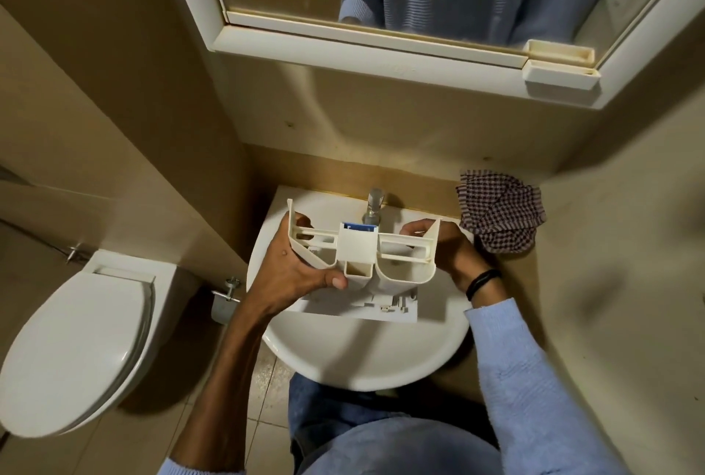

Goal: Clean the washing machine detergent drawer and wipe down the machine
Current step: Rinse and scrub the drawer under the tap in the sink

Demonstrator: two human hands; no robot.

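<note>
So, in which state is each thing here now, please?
detergent drawer, held over the sink
left hand, grips the drawer's left end
right hand, grips its right end
tap, no water seen running
toilet lid, closed
checked cloth, crumpled beside the sink

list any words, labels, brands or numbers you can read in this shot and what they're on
None: no text can be read anywhere in this view.
detergent drawer: no legible label or brand.
blue insert in the drawer: any marking is too small to read.
front panel of the drawer: only small dark marks, blurred and unreadable.
tap and checked cloth: no writing visible.
</note>
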